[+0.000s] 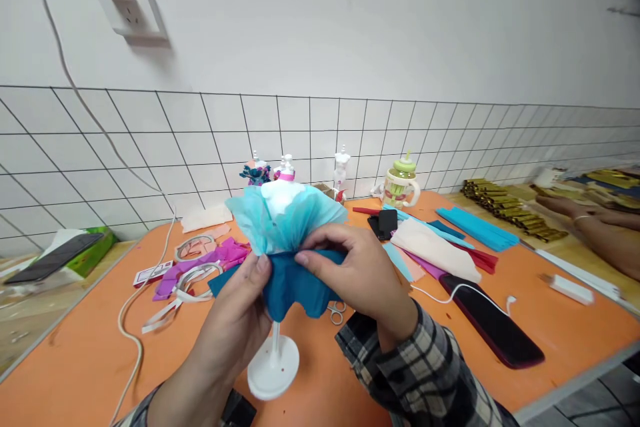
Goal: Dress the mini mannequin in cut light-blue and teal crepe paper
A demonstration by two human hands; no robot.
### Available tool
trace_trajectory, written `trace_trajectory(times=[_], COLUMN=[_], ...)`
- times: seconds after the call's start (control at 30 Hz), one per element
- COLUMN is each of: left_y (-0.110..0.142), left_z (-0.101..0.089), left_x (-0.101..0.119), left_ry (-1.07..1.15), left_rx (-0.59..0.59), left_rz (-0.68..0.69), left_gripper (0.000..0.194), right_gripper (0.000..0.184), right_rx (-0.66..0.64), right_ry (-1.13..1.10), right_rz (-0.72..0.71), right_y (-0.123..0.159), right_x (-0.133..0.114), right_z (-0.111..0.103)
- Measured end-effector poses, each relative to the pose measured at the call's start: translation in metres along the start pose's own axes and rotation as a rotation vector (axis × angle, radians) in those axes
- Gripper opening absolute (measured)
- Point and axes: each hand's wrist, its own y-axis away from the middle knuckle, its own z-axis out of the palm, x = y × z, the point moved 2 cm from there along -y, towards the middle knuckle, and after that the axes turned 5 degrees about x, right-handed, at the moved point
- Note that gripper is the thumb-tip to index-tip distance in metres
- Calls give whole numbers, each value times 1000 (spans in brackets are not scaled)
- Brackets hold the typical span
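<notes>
A small white dress form on a stand [274, 370] is raised in front of me and leans slightly. Light blue crepe paper [313, 213] flares up around its body, and a wavy strip of dark blue crepe paper [295, 290] wraps below that. From the left, my left hand [245, 310] grips the figure at the dark strip, thumb pressed on the paper. My right hand [357, 267] pinches the upper edge of the same strip between thumb and fingers. Most of the form is hidden by paper.
Beside the hands lie purple crepe paper [200, 267], white tape rolls [193, 280], scissors [337, 311] and a black hairbrush-like object [493, 320]. Behind are more dress forms [342, 170] and a cup [401, 183]. A cable [127, 327] crosses the left; another person's arm [590, 223] shows right.
</notes>
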Motion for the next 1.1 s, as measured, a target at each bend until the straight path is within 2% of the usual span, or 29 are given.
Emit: trace_trajectory(times=[0.17, 0.33, 0.47, 0.53, 0.7, 0.83, 0.97, 1.1], left_y=[2, 3, 5, 6, 6, 5, 4, 4], left_z=[1, -1, 1, 2, 4, 4, 6, 7], left_x=[6, 7, 8, 8, 8, 8, 10, 11], left_ry=[71, 91, 103, 108, 116, 145, 223, 262], left_rx=[-35, 38, 102, 102, 53, 110, 148, 140], left_rz=[-84, -104, -113, -118, -86, -79, -89, -109], left_gripper=[36, 36, 36, 35, 35, 34, 25, 11], right_gripper=[3, 10, 7, 7, 8, 5, 6, 6], right_rx=[48, 60, -16, -28, 48, 72, 58, -2], right_ry=[60, 222, 385, 353, 110, 107, 105, 6], right_rz=[-49, -100, -97, -92, 12, 63, 102, 153], right_y=[8, 26, 37, 35, 18, 10, 6, 0], right_x=[-9, -23, -28, -26, -15, -9, -7, 0], right_z=[-12, -17, -16, -15, -13, -12, -12, -11])
